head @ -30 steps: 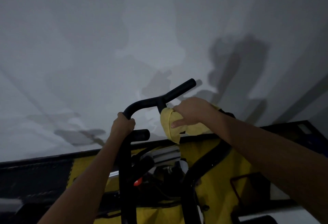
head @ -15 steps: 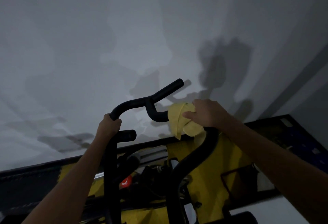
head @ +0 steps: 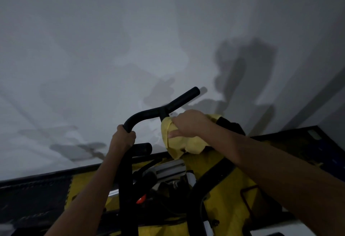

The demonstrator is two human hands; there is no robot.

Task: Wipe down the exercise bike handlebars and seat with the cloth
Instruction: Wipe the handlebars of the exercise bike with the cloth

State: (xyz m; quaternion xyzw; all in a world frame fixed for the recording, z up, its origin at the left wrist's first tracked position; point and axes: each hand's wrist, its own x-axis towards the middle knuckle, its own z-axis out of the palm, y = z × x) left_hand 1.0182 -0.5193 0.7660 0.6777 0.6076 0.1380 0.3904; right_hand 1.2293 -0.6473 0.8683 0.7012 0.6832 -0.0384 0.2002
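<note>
The black exercise bike handlebars (head: 151,113) rise in front of me, with one end pointing up and right. My left hand (head: 122,138) grips the left bend of the bar. My right hand (head: 188,123) is closed on a yellow cloth (head: 183,143), pressed over the right part of the bar just below the central joint. The cloth hangs down under my hand and hides that stretch of bar. The seat is out of view.
A grey wall (head: 130,39) fills the upper view, with shadows on it. Below are the bike's black frame (head: 126,189), a red knob (head: 141,199), a silver part (head: 168,169) and a yellow and black surface (head: 227,194).
My right hand slid the cloth to the right along the bar, then back left toward the central joint. My left hand kept its grip.
</note>
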